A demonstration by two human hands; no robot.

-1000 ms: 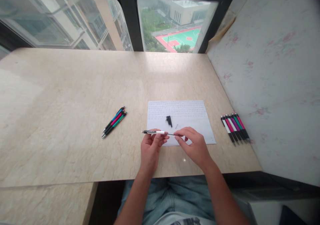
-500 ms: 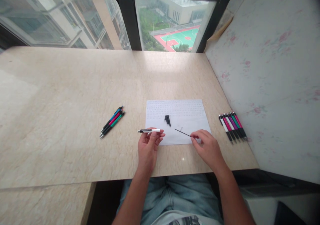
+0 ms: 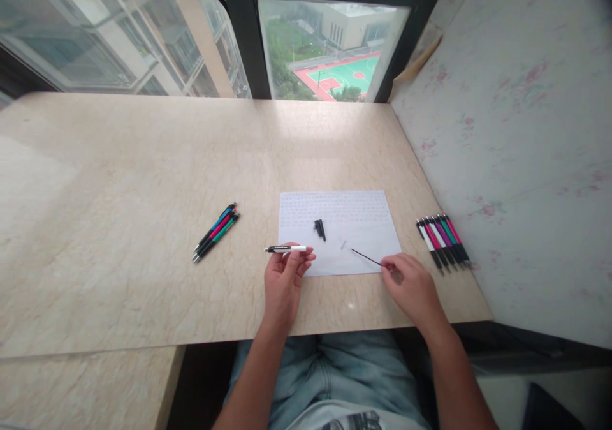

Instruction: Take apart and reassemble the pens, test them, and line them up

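Observation:
A white pen barrel (image 3: 291, 249) with a black clip end lies level in my left hand (image 3: 283, 283), pinched between thumb and fingers over the paper's lower left corner. My right hand (image 3: 411, 286) is closed on one end of a thin dark pen refill (image 3: 366, 256), whose other end points up and left over the paper (image 3: 296, 210). On that sheet, between and beyond my hands, rest small black pen parts (image 3: 320, 229). A small clear or grey piece, perhaps a spring, lies on the sheet near the refill's far tip.
Several coloured pens (image 3: 216, 233) lie bunched on the table (image 3: 119, 226) to the left. Another row of pens (image 3: 442, 242) lies on the right, close to the papered wall (image 3: 535, 162). Windows (image 3: 335, 50) stand along the table's far edge.
My right hand has moved right and slightly toward me, carrying the refill away from the pen barrel. My left hand stays almost where it was, still holding the barrel.

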